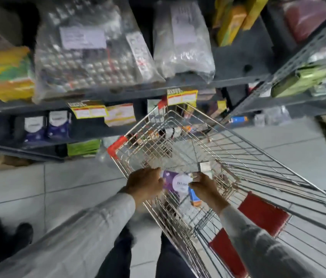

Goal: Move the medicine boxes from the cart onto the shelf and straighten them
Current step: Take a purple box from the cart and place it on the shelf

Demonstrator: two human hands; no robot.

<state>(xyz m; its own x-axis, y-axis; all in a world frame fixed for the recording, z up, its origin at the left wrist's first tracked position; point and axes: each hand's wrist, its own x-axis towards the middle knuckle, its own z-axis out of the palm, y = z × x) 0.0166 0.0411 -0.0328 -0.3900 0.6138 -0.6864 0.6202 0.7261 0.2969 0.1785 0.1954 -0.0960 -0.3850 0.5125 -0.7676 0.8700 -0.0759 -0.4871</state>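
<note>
At cart's near edge: purple box [175, 182] sat inside cart [228, 141].
Left hand [145, 184]: gripped box.
Right hand [203, 185]: pinched box.

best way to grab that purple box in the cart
By its two short ends, coming down from above through the cart's open top. The purple box lies flat with its broad face up, and the left hand and right hand already sit at opposite ends. The wire walls block a sideways approach.

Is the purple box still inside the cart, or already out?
Inside. The purple box sits below the cart's wire rim, between the left hand and right hand.
</note>
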